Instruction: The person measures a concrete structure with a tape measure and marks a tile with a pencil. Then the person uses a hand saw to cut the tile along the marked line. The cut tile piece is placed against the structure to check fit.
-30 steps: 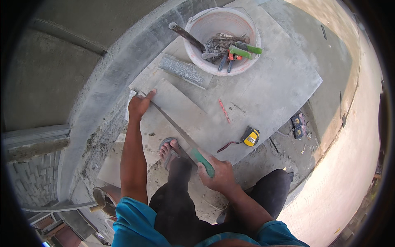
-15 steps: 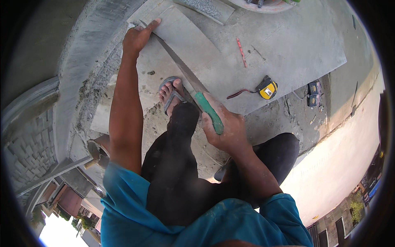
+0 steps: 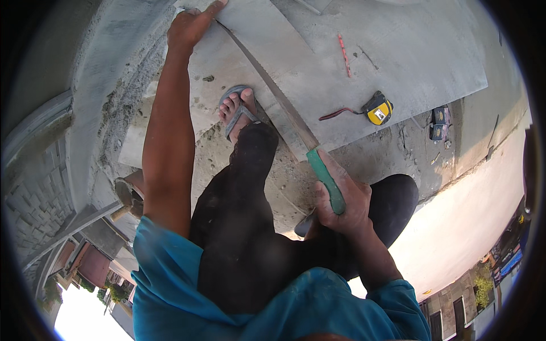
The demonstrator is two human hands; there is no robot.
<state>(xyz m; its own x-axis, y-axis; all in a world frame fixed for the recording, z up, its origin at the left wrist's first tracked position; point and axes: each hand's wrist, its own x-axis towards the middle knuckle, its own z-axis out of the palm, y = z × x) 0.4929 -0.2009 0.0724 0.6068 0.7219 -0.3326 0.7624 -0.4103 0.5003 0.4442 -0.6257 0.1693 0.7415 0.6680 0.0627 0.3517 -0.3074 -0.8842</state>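
Note:
My right hand (image 3: 348, 200) is wrapped round the green handle of a handsaw (image 3: 275, 90). The toothed blade slants up to the left across a thin grey board (image 3: 259, 31), its tip close to my left hand (image 3: 187, 33). That left hand grips the board's far left edge, thumb stretched along the top and fingers curled by the edge, partly hidden. A foot in a grey flip-flop (image 3: 232, 128) rests left of the blade. Under the smaller board lies a large grey sheet (image 3: 426, 68).
On the large sheet lie a yellow and black tape measure (image 3: 379, 108) with a wrist strap and a red pencil-like stick (image 3: 344, 55). Two small dark packs (image 3: 439, 123) sit beyond its right edge. A rough concrete ledge (image 3: 116, 74) runs along the left; a pale wall (image 3: 472, 210) rises at right.
My right hand has drawn the saw back, down and to the right, so more blade shows below the board. My left hand stays at the board's edge. The view has shifted slightly.

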